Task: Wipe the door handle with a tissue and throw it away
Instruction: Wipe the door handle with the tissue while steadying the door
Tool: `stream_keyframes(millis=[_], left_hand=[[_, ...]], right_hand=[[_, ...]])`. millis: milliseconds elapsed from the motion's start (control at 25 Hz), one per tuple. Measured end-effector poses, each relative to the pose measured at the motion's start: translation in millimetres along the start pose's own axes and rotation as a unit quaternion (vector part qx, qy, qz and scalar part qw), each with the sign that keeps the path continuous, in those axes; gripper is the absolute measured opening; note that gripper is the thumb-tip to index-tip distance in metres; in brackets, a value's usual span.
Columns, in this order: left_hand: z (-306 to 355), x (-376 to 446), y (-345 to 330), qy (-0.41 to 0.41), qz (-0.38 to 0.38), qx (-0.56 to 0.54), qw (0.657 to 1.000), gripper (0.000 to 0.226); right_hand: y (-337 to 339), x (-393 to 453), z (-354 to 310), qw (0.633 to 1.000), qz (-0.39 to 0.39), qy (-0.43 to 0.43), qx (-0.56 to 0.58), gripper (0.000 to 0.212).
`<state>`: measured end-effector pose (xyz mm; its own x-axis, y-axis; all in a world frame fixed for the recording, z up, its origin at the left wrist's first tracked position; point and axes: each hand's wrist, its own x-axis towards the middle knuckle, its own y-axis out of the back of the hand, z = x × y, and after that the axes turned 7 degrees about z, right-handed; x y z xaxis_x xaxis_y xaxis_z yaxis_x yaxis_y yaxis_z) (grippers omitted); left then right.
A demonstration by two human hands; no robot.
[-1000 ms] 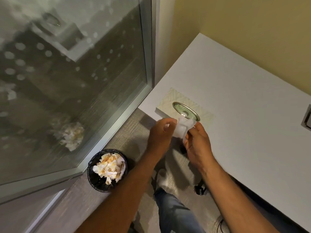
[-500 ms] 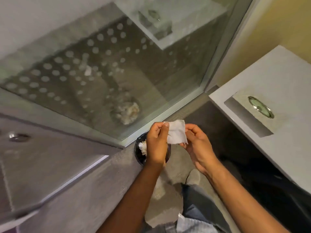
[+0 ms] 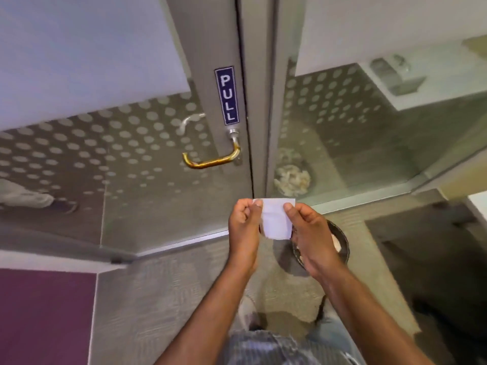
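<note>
A white folded tissue [image 3: 275, 218] hangs flat between both hands. My left hand [image 3: 243, 227] pinches its upper left corner and my right hand [image 3: 311, 238] pinches its upper right edge. The brass-coloured door handle [image 3: 212, 160] juts from the grey door frame above and to the left of the tissue, a clear gap away, under a blue PULL sign [image 3: 228, 96]. A black waste bin [image 3: 340, 246] with crumpled tissues stands on the carpet, mostly hidden behind my right hand.
The glass door [image 3: 105, 159] carries frosted dots and a fixed glass panel [image 3: 355, 133] stands to its right, mirroring the bin. A white table corner [image 3: 478, 204] shows at the right edge. Purple floor [image 3: 44, 317] lies at the lower left.
The view has swung left from the table and tissue box to the door. Both hands carried the tissue along and spread it flat; the handle has come into sight.
</note>
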<state>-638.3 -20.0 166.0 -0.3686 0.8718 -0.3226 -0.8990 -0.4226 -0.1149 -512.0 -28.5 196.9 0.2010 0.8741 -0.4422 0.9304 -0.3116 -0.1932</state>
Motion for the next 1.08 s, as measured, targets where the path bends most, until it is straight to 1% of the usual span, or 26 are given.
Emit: stream_keyframes(millis=[80, 160, 240, 320, 440, 520, 560, 600, 680, 720, 760, 840, 960, 1000, 1080], left_hand=[[11, 10, 26, -0.003, 0.028, -0.036, 0.999, 0.015], [24, 17, 44, -0.010, 0.053, -0.067, 0.996, 0.014], [39, 27, 60, -0.017, 0.073, -0.092, 0.993, 0.013], [55, 39, 75, -0.024, 0.083, -0.112, 0.990, 0.015], [76, 60, 94, -0.036, 0.093, -0.129, 0.987, 0.017], [85, 77, 103, -0.048, 0.089, -0.126, 0.987, 0.017], [88, 85, 107, -0.056, 0.087, -0.122, 0.987, 0.016], [90, 93, 110, -0.061, 0.088, -0.116, 0.987, 0.015], [92, 108, 112, -0.061, 0.095, -0.101, 0.989, 0.013], [92, 115, 112, -0.055, 0.099, -0.091, 0.989, 0.012], [91, 121, 111, -0.049, 0.103, -0.082, 0.990, 0.012], [87, 133, 110, -0.034, 0.107, -0.063, 0.992, 0.013], [83, 147, 108, -0.017, 0.100, -0.046, 0.994, 0.012], [82, 149, 107, -0.012, 0.097, -0.044, 0.994, 0.011], [81, 153, 106, -0.006, 0.093, -0.040, 0.995, 0.009]], right_hand=[[-32, -3, 3, 0.998, -0.019, 0.013, -0.056, 0.026], [-59, -3, 2, 0.992, -0.022, 0.039, -0.118, 0.030], [-87, -2, -7, 0.989, -0.050, 0.063, -0.122, 0.029], [-115, 1, -18, 0.984, -0.104, 0.078, -0.119, 0.025], [-147, 13, -38, 0.972, -0.151, 0.099, -0.150, 0.007], [-163, 24, -48, 0.961, -0.153, 0.148, -0.177, 0.013], [-169, 29, -52, 0.948, -0.146, 0.191, -0.208, 0.016], [-176, 35, -54, 0.928, -0.132, 0.241, -0.253, 0.017], [-187, 43, -57, 0.867, -0.092, 0.327, -0.365, 0.015], [-191, 47, -56, 0.837, -0.077, 0.353, -0.411, 0.013], [-196, 51, -54, 0.813, -0.068, 0.371, -0.445, 0.011], [-203, 58, -47, 0.766, -0.052, 0.395, -0.505, 0.015], [-210, 62, -38, 0.667, 0.004, 0.423, -0.613, 0.021], [-213, 59, -35, 0.643, 0.026, 0.432, -0.631, 0.024], [-223, 50, -31, 0.616, 0.060, 0.457, -0.639, 0.029]])
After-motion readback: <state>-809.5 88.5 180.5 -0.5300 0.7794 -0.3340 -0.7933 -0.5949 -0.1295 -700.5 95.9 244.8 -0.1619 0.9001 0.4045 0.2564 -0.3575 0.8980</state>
